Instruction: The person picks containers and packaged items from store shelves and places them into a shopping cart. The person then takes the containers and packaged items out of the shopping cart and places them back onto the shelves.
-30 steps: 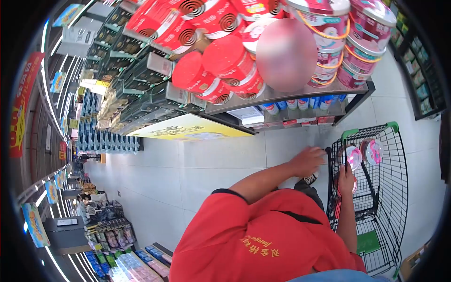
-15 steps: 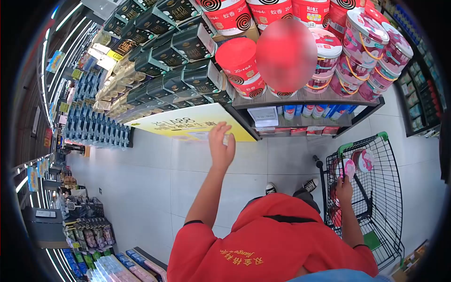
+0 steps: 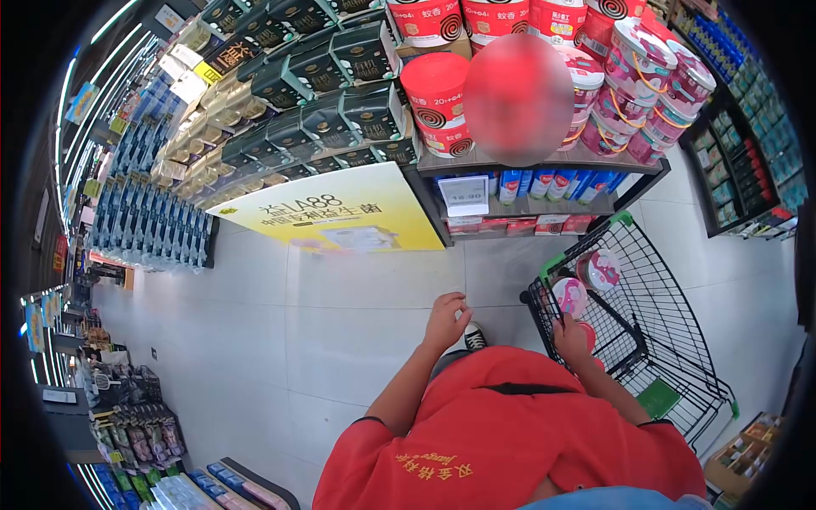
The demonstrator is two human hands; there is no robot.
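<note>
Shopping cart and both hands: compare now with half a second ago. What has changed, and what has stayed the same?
The left hand, empty as far as one can see, has drawn back toward the body. The shopping cart has shifted left relative to the shelf and turned slightly. Nothing was visibly grasped or released: the right hand stays on the cart's side, and pink-lidded tubs remain inside.

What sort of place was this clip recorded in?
Most likely a supermarket or similar shop. A wire shopping cart holds pink-lidded tubs, rows of matching dark boxes are stacked for display, and a price card hangs at the shelf.
</note>
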